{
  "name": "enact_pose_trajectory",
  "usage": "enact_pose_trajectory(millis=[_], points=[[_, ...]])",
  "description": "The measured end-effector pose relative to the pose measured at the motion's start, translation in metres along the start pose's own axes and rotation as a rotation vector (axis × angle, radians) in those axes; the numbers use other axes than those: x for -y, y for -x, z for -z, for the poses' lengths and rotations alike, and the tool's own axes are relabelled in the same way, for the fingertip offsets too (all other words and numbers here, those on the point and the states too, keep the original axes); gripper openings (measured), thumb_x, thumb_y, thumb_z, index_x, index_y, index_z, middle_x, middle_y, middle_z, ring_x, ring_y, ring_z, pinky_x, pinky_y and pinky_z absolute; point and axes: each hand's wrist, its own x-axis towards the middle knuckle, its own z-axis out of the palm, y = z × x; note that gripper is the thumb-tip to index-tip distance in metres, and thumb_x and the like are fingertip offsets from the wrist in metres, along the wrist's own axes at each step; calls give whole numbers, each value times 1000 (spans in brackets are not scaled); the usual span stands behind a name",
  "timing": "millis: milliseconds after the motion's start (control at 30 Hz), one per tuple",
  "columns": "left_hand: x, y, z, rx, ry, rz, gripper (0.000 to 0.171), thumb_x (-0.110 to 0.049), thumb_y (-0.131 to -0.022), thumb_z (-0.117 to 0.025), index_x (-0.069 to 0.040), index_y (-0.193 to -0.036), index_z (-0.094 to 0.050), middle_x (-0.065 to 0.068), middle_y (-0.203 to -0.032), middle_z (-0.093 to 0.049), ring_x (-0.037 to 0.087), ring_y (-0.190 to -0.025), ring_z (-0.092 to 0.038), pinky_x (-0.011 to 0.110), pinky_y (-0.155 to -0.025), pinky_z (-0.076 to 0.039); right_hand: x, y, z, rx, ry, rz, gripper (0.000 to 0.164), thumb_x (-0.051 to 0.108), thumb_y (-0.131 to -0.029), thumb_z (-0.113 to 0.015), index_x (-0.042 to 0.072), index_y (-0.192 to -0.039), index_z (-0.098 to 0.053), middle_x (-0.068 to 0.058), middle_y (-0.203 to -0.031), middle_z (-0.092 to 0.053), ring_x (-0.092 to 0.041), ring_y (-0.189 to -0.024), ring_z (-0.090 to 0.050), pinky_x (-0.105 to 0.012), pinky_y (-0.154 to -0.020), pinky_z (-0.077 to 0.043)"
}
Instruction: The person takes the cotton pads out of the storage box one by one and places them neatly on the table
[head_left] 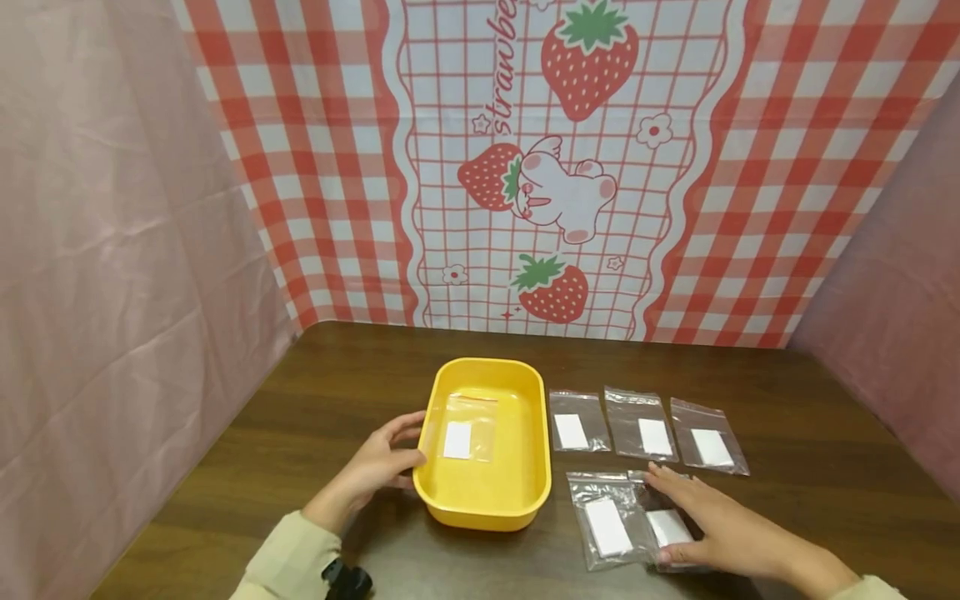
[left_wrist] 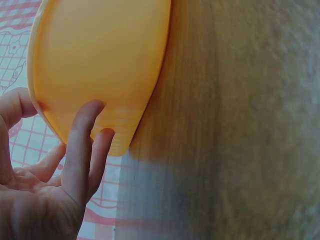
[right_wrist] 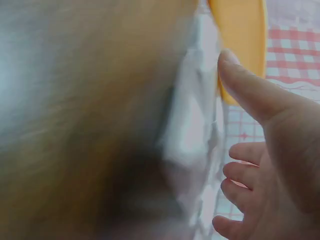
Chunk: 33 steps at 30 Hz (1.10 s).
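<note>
A yellow plastic bin (head_left: 480, 510) stands on the table with one clear zip bag (head_left: 471, 429) inside, a white card in it. My left hand (head_left: 377, 462) holds the bin's left side, thumb at the rim and fingers against the outer wall; the left wrist view shows these fingers (left_wrist: 82, 145) on the yellow wall. My right hand (head_left: 720, 529) hovers over a zip bag with a white insert (head_left: 667, 527), partly hiding it, fingers spread. In the right wrist view the thumb (right_wrist: 240, 75) and fingers stand apart beside the blurred bag. Whether they touch it I cannot tell.
Left of the right hand lies another zip bag (head_left: 609, 527). Behind it three more lie in a row: a left one (head_left: 572, 432), a middle one (head_left: 654, 437) and a right one (head_left: 711, 447). A strawberry-print cloth (head_left: 555, 192) hangs behind the brown table (head_left: 360, 375).
</note>
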Motion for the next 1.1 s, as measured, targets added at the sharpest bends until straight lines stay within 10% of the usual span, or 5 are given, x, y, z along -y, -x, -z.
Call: enact_pose_trajectory(millis=[167,567,1100], points=[[-1,-1,-1,0,0,-3,66,2,-80,-58,0,-140,-34,28,-132,-40,32,-95,-59,43,-64,-55,21,-29,14,-18,-50,-103,82,51,-78,-66,-2,-136,-42,-23,-134,-45,-43,-117,-45,-59,-87,-40],[0,-1,-2,-7,4,-8,65,2,-79,-59,0,-140,-34,28,-132,-41,32,-95,-59,44,-64,-55,60,-142,16,-144,-382,-193,60,33,-79,-73,2,-127,-53,-16,-125,-55,-36,-113,-51,-48,-93,-42],[2,-1,-2,-8,5,-10,66,3,-78,-59,1,-139,-36,27,-130,-41,31,-92,-59,44,-63,-55,82,-245,1,30,-457,-247,64,31,-81,-70,1,-133,-47,-18,-126,-53,-33,-115,-50,-43,-97,-40]])
